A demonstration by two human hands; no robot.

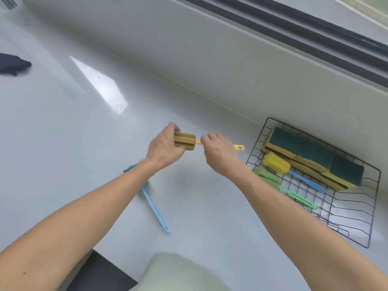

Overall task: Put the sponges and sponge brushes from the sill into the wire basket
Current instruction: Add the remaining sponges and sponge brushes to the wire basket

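The left hand point(165, 150) grips the brush point(185, 141) head, the right hand point(218, 153) pinches its handle; the left should release before the basket point(371, 208).

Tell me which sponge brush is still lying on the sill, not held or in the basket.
The blue-handled brush with the teal head, lying on the sill under the left forearm. The others are held or lie in the wire basket.

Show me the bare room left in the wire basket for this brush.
Near half of the wire basket, below the green-handled brush, is bare. The far side is crowded with sponges and the yellow-headed brush.
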